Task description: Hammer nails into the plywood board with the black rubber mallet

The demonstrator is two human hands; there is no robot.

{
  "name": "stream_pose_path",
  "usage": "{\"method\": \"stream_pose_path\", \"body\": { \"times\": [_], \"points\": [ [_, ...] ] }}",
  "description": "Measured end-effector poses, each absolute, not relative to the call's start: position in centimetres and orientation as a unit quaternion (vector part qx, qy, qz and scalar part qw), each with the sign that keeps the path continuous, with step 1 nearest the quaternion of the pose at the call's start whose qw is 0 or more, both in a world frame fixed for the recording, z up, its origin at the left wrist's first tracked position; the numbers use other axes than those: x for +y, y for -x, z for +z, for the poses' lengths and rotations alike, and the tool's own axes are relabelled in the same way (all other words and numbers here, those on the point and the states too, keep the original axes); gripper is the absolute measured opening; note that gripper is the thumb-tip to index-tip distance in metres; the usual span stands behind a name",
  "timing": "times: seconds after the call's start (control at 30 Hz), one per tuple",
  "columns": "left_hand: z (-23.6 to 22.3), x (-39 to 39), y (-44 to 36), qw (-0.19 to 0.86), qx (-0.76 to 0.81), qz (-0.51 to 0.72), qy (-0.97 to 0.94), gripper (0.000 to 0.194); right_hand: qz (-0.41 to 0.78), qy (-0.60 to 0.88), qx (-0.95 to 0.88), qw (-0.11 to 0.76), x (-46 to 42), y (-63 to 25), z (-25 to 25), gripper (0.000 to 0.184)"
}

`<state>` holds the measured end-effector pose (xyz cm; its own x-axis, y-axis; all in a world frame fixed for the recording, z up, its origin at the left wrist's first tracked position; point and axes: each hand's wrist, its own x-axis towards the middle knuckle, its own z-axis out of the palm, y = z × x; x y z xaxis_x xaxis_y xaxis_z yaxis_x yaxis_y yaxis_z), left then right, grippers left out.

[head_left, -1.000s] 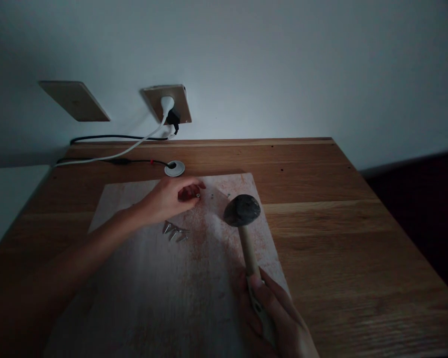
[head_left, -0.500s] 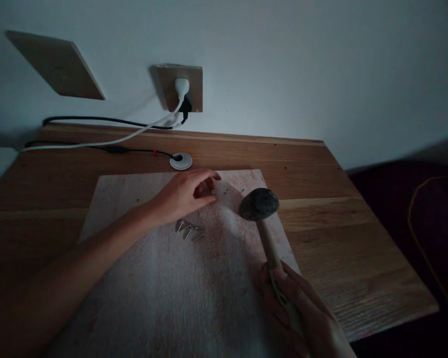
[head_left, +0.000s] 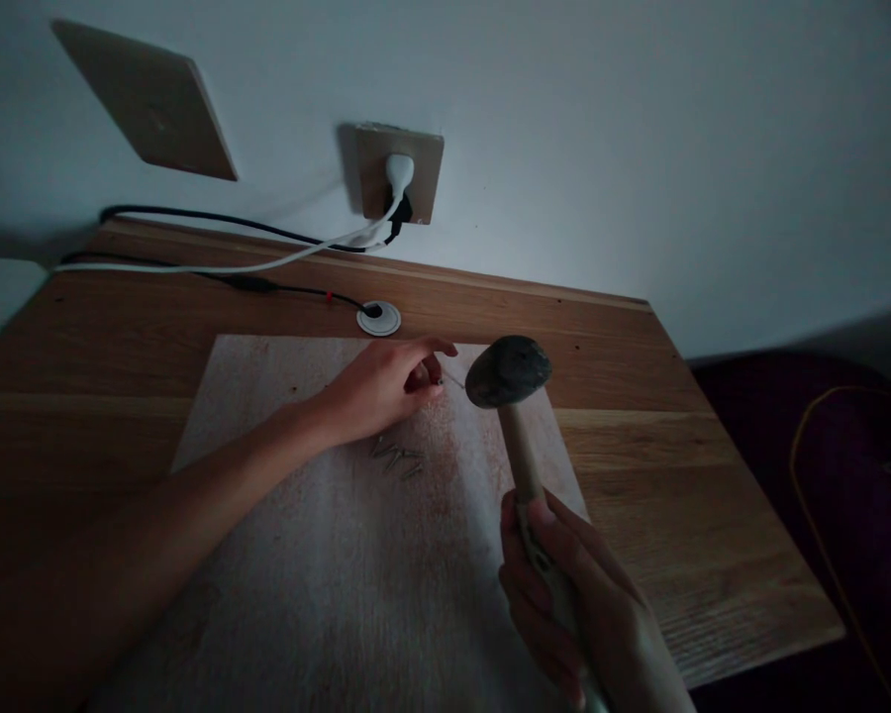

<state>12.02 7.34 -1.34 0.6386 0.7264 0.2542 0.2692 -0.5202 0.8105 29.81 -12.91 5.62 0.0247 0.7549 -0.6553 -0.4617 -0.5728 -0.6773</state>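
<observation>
Right hand (head_left: 579, 584): closed around the handle (head_left: 521, 456) of a mallet (head_left: 518, 431), which is raised with its head up. The upper handle is a smooth, pale, wood-like shaft; the lower part is a grey-green grip with a dark oval detail. The mallet head (head_left: 509, 371) is a blunt, rounded block, matte black and scuffed grey at one end.

Board (head_left: 312, 584): flat, straight-edged, whitish with a worn, reddish-brown mottled grain. It lies on the tabletop (head_left: 683, 515), which is brown wood with visible grain and a paler strip.

Loose fasteners (head_left: 396, 457): a cluster of slim metal pieces lying on the board, just below the left hand (head_left: 378, 388).

Left hand: near the board's far edge, thumb and forefinger apart in a C shape, other fingers curled. A small metal fastener (head_left: 440, 380) shows at the thumb tip; whether it is gripped cannot be told.

Beyond the board: a round, light-grey cable grommet (head_left: 390, 322) passes a black cable (head_left: 297, 289) with a red band.

Wall (head_left: 601, 149): smooth and pale. A square, beige socket plate (head_left: 427, 163) carries a white plug (head_left: 400, 172) and a black plug (head_left: 401, 211). A second plate (head_left: 141, 89) bears a faint central mark, too small to read.
</observation>
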Motion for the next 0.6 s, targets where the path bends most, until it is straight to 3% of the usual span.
{"method": "stream_pose_path", "body": {
  "times": [0.6],
  "points": [
    [-1.0,7.3,-12.2,0.394,0.319,0.310,-0.804,0.037,0.716,0.527,-0.154,0.431,-11.1,-28.6,4.4,0.048]
  ]
}}
